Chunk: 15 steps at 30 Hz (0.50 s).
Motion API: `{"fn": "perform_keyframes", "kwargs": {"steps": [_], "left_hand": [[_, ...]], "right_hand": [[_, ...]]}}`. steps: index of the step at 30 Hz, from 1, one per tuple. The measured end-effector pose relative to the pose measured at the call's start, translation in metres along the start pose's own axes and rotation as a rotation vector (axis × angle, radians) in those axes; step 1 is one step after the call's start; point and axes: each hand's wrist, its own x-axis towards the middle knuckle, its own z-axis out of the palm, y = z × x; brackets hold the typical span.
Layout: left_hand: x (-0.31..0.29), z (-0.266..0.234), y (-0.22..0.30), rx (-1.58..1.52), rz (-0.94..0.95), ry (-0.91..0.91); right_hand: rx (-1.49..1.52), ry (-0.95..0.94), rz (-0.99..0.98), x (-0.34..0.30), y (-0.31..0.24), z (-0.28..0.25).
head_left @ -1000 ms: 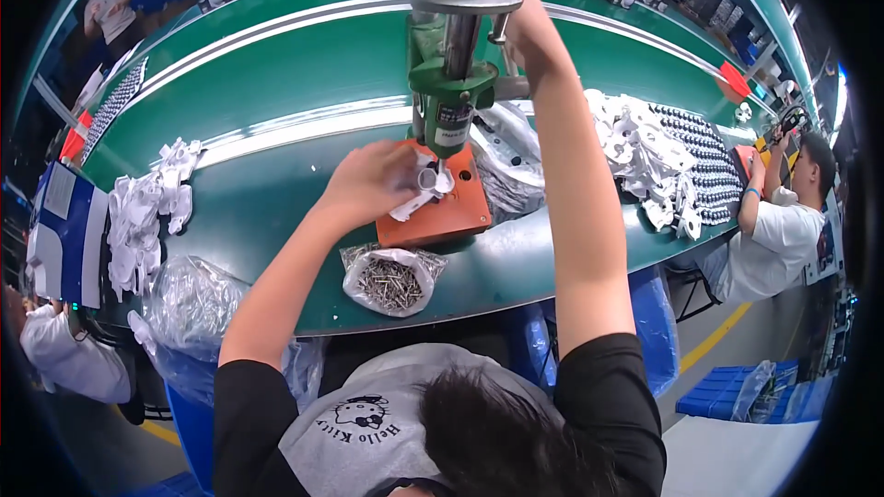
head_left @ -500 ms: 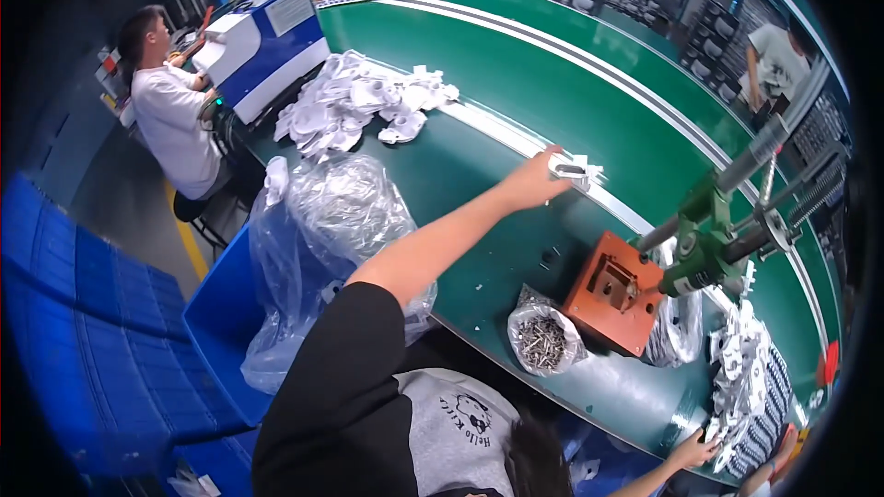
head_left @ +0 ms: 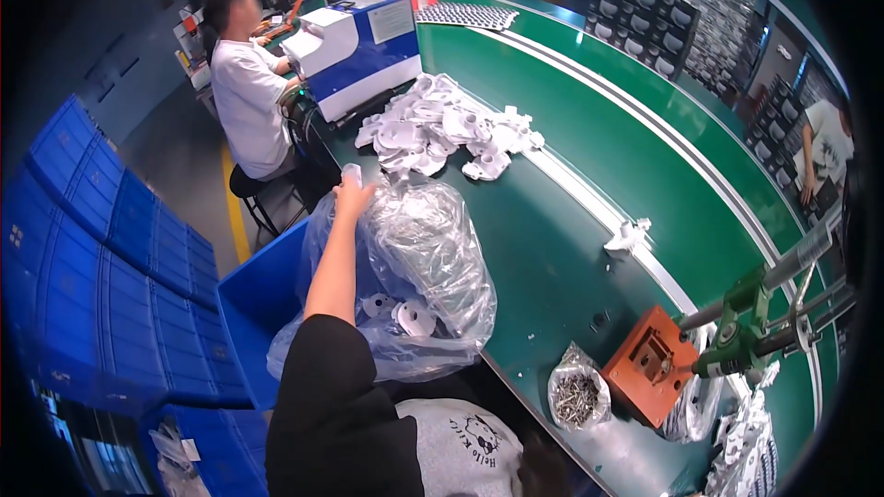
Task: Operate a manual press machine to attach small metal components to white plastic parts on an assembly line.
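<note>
My left hand (head_left: pixel 354 197) is closed around the gathered upper edge of a clear plastic bag (head_left: pixel 428 230). The bag lines a blue crate (head_left: pixel 241 299) beside the bench, and a few round white plastic parts (head_left: pixel 414 318) show inside it. Just beyond the bag, a heap of white plastic parts (head_left: pixel 419 129) lies on the green bench. One separate white part (head_left: pixel 628 236) rests on the pale strip along the bench, away from my hand. My right hand is outside the picture.
At right stands a green hand press (head_left: pixel 741 322) with an orange fixture block (head_left: pixel 650 364). A bag of small metal pins (head_left: pixel 577 398) sits beside it, with more white parts (head_left: pixel 744 446) nearer. A person (head_left: pixel 253 83) sits by a blue-and-white machine (head_left: pixel 364 55). Blue crates (head_left: pixel 120 258) are stacked left.
My left hand has left the white part on the strip and swung left to the bag's edge, now gripping it. The view has turned left, and my right hand has gone out of the picture.
</note>
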Motion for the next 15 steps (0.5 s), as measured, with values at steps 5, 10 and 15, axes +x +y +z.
{"fn": "perform_keyframes", "kwargs": {"steps": [5,10,15], "left_hand": [[-0.027,0.014,0.06,0.154,-0.04,0.024],[-0.022,-0.023,0.042,-0.125,0.01,0.198],[-0.101,-0.019,0.182,-0.568,0.415,-0.064]], "right_hand": [[0.099,1.691,-0.287,0.161,0.065,0.034],[0.152,1.334,-0.602,-0.008,0.05,0.119],[0.067,1.17,-0.309,0.117,0.073,0.072]]}}
